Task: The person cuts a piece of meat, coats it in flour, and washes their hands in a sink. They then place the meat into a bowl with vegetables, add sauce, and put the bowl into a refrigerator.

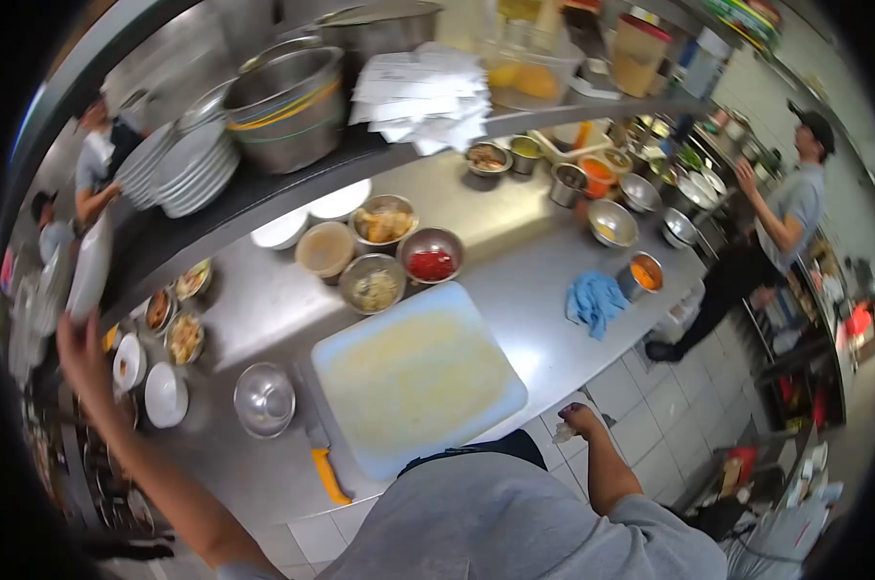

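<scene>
My left hand is stretched far out to the left, its fingers blurred. Its fingertips overlap the lower end of a long white dish in this view. Down by my right side, over the floor, my right hand is closed around a small crumpled whitish piece. Before me lies a cutting board with yellowish stains. A knife with a yellow handle rests along its left edge, beside a metal bowl. Two white bowls sit closer to my left arm.
Metal bowls of food, one with something red, stand behind the board. A blue cloth lies at the right. Overhead, a shelf carries stacked plates, pots and papers. A person stands at the right; others are at the far left.
</scene>
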The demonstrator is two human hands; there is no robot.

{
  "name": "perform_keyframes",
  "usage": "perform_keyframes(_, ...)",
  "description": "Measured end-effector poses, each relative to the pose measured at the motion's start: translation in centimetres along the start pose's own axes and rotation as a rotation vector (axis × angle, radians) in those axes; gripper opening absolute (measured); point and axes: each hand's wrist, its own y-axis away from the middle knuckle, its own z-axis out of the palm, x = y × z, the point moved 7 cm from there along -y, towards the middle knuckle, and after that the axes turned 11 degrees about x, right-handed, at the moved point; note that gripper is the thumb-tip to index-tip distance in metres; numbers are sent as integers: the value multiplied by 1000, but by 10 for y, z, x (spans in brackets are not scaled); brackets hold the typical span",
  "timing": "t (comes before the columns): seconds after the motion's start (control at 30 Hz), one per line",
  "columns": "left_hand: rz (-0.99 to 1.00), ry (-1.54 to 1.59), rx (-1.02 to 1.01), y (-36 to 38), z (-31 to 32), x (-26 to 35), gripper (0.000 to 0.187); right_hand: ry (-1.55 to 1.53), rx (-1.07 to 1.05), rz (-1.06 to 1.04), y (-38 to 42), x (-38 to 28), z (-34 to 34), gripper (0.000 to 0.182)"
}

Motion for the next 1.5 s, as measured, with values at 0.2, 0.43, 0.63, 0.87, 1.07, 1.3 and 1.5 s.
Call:
perform_keyframes(0.2,263,295,-52,133,-86,198,27,-44,77,273,23,67,-85,20)
perform_keyframes(0.43,-59,933,-851,303,143,330,33,-453,147,395,-48,144,-177,15)
perform_keyframes(0.63,-79,696,-989,459,373,476,21,-634,192,447,-147,167,-270,16)
perform_keyframes(0.87,77,409,-678,485,509,524,17,-575,544,143,-317,130,-468,17)
perform_keyframes(1.07,285,215,-268,457,556,545,22,-752,731,115,-377,8,-613,68)
perform_keyframes(1.3,-233,540,-1374,590,538,713,41,-973,521,-182,-383,-62,-561,26)
perform_keyframes(1.5,-118,666,-1188,637,576,725,23,-990,402,-126,-362,-42,-477,29)
